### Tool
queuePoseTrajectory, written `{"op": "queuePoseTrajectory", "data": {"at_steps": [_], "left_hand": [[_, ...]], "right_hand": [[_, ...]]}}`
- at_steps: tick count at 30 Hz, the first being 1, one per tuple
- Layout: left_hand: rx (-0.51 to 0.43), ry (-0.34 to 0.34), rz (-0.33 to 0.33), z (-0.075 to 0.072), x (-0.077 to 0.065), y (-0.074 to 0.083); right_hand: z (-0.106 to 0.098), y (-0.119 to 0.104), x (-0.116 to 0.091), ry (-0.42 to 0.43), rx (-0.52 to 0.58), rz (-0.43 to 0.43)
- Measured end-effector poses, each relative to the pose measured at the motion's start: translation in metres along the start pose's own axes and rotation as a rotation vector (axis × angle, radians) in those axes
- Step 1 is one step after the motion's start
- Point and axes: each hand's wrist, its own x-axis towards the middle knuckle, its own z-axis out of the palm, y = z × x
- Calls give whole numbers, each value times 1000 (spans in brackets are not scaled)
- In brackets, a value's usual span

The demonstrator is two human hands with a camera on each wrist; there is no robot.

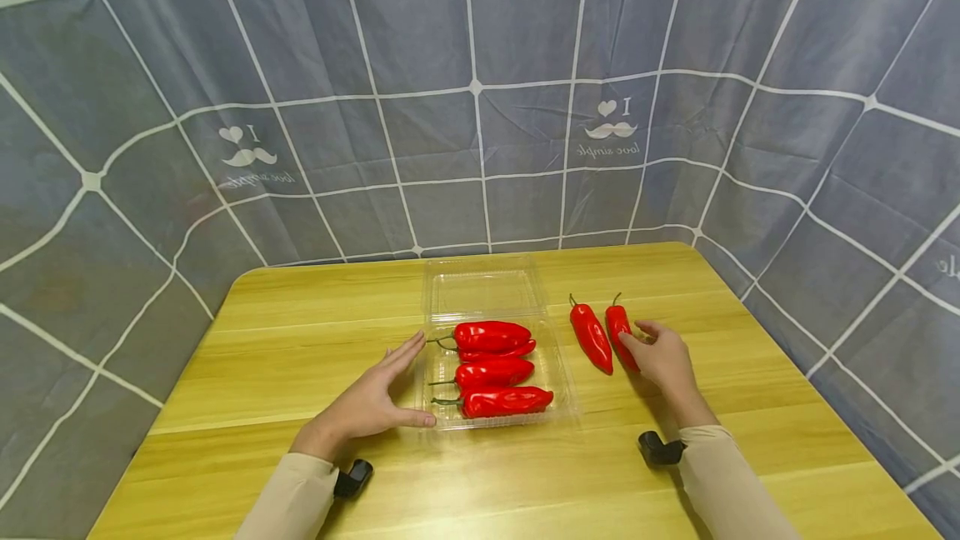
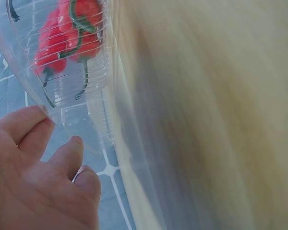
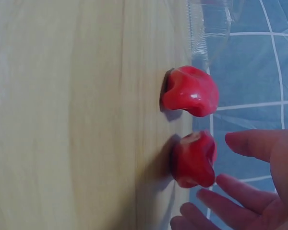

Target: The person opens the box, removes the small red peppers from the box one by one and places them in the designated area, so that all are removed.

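A clear plastic clamshell box (image 1: 558,365) stands on the table with several red peppers (image 1: 495,372) lying crosswise in it, green stems to the left. My left hand (image 1: 367,398) is at the box's left side, fingers and thumb spread; in the left wrist view its fingertips (image 2: 38,112) meet the box's edge. To the right of the box lie two loose red peppers. My right hand (image 1: 663,361) reaches over the outer pepper (image 1: 619,332), thumb and fingers apart on either side of it in the right wrist view. The other pepper (image 1: 591,336) lies just left.
The box's clear lid (image 1: 483,286) is folded back flat behind it on the yellow wood-grain table (image 1: 300,340). A grey curtain with white lines (image 1: 420,140) hangs around the back and sides. Black devices (image 1: 660,448) are strapped at both wrists.
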Motion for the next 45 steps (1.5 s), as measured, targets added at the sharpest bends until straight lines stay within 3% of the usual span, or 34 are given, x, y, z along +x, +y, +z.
{"op": "queuePoseTrajectory", "data": {"at_steps": [5,9,19,26,31,36,45], "left_hand": [[-6,-8,-9,1,0,0],[-13,-14,-15,1,-1,1],[-5,-4,-2,-1,0,1],[-11,-7,-1,-1,-1,0],[0,-12,-8,-1,0,0],[6,-17,-16,-2,1,1],[1,-18,-17,-1,1,1]], "right_hand": [[-4,-9,-5,20,8,-20],[-8,-26,-11,20,19,-83],[-1,-50,-18,-99,73,-313],[15,-56,-25,-243,193,-403],[26,-61,-30,-372,236,-520],[35,-66,-34,-507,235,-607],[47,-77,-43,-656,132,-621]]}}
